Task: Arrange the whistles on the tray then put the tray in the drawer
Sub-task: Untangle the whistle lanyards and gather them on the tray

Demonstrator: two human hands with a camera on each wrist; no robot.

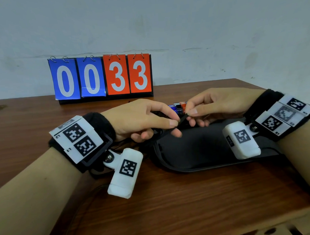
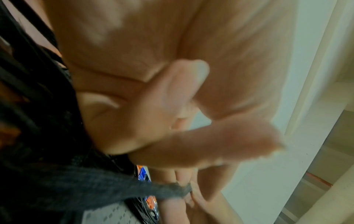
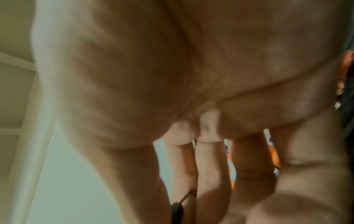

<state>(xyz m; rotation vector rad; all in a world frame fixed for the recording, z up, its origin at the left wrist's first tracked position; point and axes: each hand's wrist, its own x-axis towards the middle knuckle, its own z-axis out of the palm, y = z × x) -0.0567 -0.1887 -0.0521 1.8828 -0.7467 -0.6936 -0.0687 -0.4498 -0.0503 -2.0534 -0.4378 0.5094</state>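
The whistles [image 1: 179,106] sat in a small heap at the far edge of the black tray [image 1: 195,149], partly hidden behind my fingers. My left hand [image 1: 143,119] and my right hand [image 1: 215,104] met over the tray, each pinching the same black cord [image 1: 183,119] between thumb and forefinger. The tray lay on the wooden counter [image 1: 171,204], with a scoreboard [image 1: 101,78] reading 0033 further back to the left.

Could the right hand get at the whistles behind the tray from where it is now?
Probably yes: the whistles lie just beyond the right hand with nothing between, but it is pinching a black cord with the left hand.
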